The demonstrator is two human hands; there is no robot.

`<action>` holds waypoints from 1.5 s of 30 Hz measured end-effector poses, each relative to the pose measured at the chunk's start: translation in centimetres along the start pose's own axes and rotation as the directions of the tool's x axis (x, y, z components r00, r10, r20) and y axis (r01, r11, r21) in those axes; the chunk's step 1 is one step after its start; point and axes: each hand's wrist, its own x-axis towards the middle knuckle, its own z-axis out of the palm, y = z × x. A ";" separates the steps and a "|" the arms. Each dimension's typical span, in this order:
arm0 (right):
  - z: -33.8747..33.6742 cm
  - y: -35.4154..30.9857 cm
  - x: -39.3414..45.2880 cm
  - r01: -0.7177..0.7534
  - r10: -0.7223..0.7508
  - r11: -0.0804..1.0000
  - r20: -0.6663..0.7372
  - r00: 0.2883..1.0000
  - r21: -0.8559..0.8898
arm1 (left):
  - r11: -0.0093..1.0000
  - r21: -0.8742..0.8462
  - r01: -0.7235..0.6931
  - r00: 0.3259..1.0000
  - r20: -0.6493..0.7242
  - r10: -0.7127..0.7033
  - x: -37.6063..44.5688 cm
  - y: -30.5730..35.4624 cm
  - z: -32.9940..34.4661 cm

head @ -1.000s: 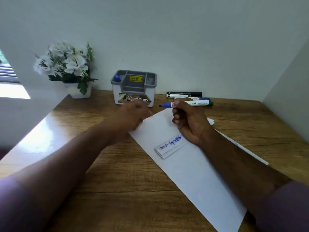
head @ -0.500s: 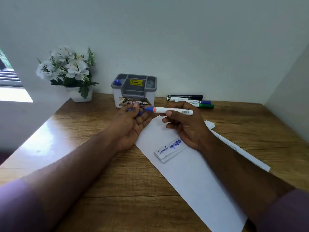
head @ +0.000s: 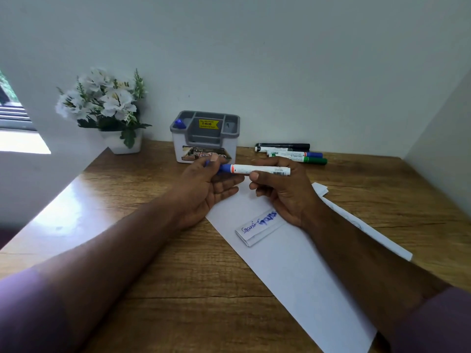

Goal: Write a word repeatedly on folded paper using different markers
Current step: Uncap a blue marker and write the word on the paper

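Above the desk, my right hand holds the white barrel of a blue marker level. My left hand pinches the marker's blue cap end between thumb and fingers. A small folded paper with blue handwriting on it lies on a long white sheet, just below my right hand. Three more markers, black, blue and green, lie side by side near the wall.
A grey and white pen holder with a yellow price sticker stands behind my hands. A white flower pot sits at the back left. Another sheet of paper pokes out under my right forearm. Walls close off the wooden desk behind and on the right.
My right hand swung the marker from over the paper to level in front of me. My left hand came up and closed on its cap end.
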 end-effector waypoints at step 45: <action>0.3 0.7 0.9 -0.066 0.065 0.993 -0.016 0.998 -0.098 | 0.421 0.596 -0.683 0.493 -0.049 0.869 1.0 8.5 2.9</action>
